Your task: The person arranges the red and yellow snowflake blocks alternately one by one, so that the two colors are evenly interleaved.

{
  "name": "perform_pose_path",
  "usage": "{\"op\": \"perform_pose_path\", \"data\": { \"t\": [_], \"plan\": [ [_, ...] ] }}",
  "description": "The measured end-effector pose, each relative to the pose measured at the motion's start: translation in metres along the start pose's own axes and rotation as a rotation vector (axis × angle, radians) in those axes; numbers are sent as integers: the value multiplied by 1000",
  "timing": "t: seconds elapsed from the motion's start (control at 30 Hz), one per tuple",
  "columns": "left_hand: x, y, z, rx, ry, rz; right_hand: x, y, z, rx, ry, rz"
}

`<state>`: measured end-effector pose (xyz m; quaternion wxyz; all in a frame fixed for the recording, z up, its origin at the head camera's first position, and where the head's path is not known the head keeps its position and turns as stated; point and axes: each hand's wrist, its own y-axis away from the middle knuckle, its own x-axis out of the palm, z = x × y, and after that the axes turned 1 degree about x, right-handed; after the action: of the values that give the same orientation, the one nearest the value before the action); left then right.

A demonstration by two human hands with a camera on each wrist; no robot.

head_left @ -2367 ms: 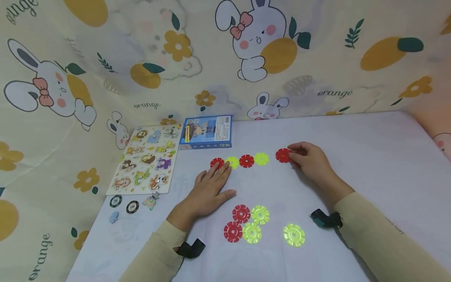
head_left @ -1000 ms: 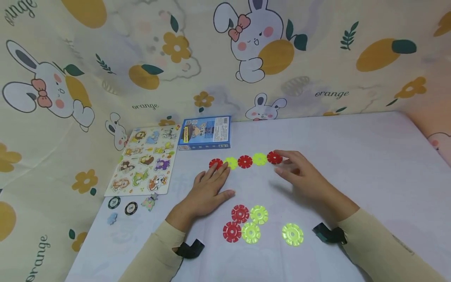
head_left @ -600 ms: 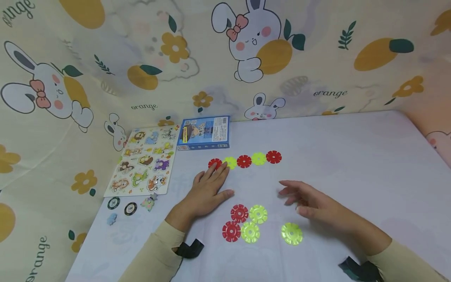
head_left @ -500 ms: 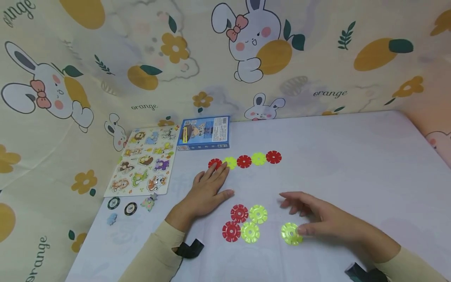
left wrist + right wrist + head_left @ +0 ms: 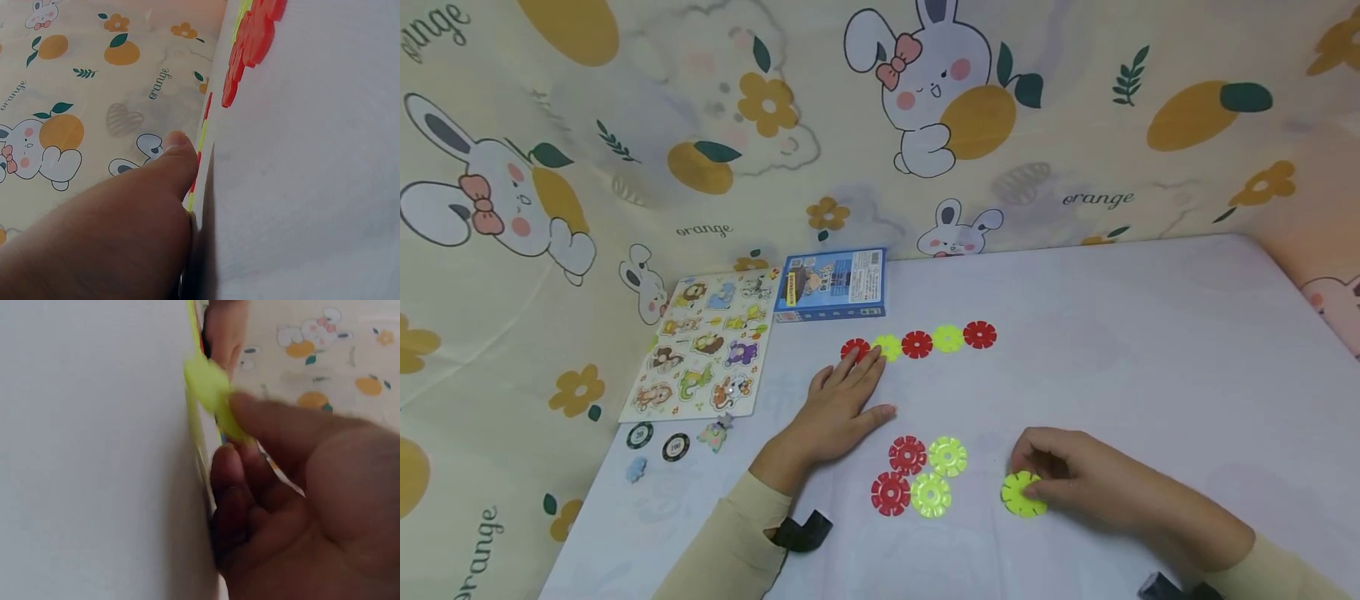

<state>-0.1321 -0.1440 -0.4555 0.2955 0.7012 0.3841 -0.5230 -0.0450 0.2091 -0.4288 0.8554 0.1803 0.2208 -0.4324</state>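
Observation:
In the head view my left hand (image 5: pixel 832 414) lies flat with straight fingers, its fingertips on the left end of a row of notched plastic discs. That row alternates colours: a red disc (image 5: pixel 854 350) partly under the fingers, a yellow-green disc (image 5: pixel 889 347), then a red disc (image 5: pixel 917 344), a yellow-green disc (image 5: pixel 947 339) and a red disc (image 5: pixel 980 335). Toward the front right, my right hand (image 5: pixel 1078 475) pinches a single yellow-green disc (image 5: pixel 1021 495) between thumb and fingers. The right wrist view shows this disc (image 5: pixel 209 384) tilted up, blurred, at the thumb tip.
Two red discs (image 5: pixel 891 493) and two yellow-green discs (image 5: pixel 931 495) lie clustered at the front middle. At the left are an animal sticker board (image 5: pixel 700 346), a blue box (image 5: pixel 831 285), two black-rimmed chips (image 5: pixel 676 447) and small figures (image 5: pixel 713 435). A patterned cloth (image 5: pixel 850 125) hangs behind.
My right hand slid the last red disc left against the row, let it go, came down toward the front and took hold of the lone yellow-green disc. My left hand stayed put.

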Motion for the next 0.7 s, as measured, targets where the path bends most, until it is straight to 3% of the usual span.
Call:
{"op": "perform_pose_path", "data": {
  "t": [0.27, 0.4, 0.7],
  "plan": [
    [0, 1, 1, -3, 21, 1, -27, -32, -23, 190, -67, -275],
    [1, 0, 1, -3, 13, 2, -46, -52, -38, 233, -98, -384],
    [1, -1, 2, -3, -8, -1, -77, -90, -53, 306, -132, -502]
  ]
}}
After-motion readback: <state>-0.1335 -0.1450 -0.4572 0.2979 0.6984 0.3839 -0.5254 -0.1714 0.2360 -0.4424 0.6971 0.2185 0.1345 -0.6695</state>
